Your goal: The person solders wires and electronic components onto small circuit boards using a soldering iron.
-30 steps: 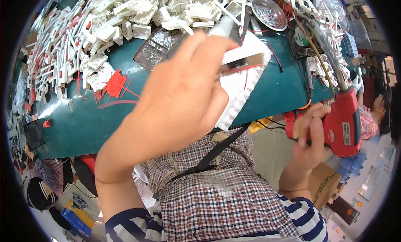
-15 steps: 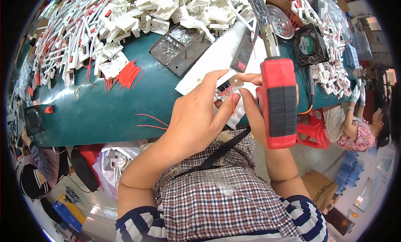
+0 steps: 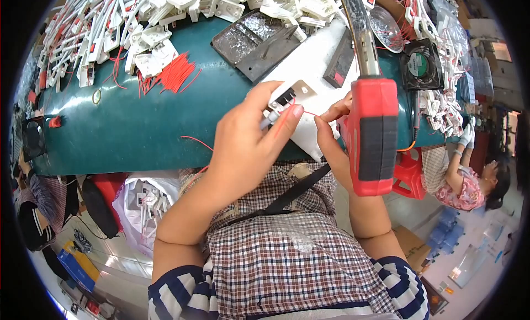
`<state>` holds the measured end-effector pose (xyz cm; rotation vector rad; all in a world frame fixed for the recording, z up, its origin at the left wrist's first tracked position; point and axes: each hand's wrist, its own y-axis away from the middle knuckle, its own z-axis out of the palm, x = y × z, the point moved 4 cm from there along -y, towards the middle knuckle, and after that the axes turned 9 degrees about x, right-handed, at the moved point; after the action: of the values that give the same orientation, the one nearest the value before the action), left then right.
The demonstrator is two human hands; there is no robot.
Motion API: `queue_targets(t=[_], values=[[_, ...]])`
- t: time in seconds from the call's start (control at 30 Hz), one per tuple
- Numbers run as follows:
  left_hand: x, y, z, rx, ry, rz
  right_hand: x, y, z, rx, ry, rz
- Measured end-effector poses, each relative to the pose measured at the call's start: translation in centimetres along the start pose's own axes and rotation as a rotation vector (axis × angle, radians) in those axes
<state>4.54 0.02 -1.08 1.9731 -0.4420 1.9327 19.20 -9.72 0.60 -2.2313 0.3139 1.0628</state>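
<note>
My left hand (image 3: 240,135) is closed around a white plastic switch housing (image 3: 301,89), holding it tilted above the table's front edge. A black switch (image 3: 285,96) sits inside it, with thin red wires beside my thumb. The thumb and finger of my right hand (image 3: 329,135) pinch the end of a red wire (image 3: 309,112) running from the housing. A red and black pistol-shaped tool (image 3: 376,140) with a metal tube covers much of the right hand; whether that hand also grips it cannot be made out. Another red wire shows by my left wrist.
On the green table (image 3: 149,135) lie cut red wires (image 3: 178,73), heaped white housings (image 3: 221,5), a dark metal block (image 3: 251,41), a white sheet (image 3: 314,127) and a black fan (image 3: 421,65). A bag of parts (image 3: 144,207) is below left. A gloved person sits at right.
My hands have drawn apart, stretching the red wire between them. The left hand has tilted the housing and shifted slightly left. The view has also moved a little.
</note>
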Motion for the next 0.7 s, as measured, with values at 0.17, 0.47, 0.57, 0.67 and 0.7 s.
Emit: queue_targets(t=[0.17,0.47,0.57,0.67,0.7], values=[[0.3,-0.4,-1.8,0.007,-0.037,-0.262,-2.8,-1.0,1.7,0.061,0.260,-0.026],[0.9,-1.2,-2.3,0.052,0.058,-0.012,-1.6,-0.4,3.4,-0.007,-0.068,0.315],[0.9,-1.6,-2.7,0.102,-0.146,0.066,-1.7,-0.3,3.1,0.070,-0.135,0.393],[-0.3,-1.9,-2.9,0.191,-0.287,0.136,-3.1,-0.2,1.3,-0.043,0.066,0.218],[-1.1,-1.9,-2.8,0.206,-0.244,0.123,-3.2,0.5,0.7,0.023,-0.091,0.379]])
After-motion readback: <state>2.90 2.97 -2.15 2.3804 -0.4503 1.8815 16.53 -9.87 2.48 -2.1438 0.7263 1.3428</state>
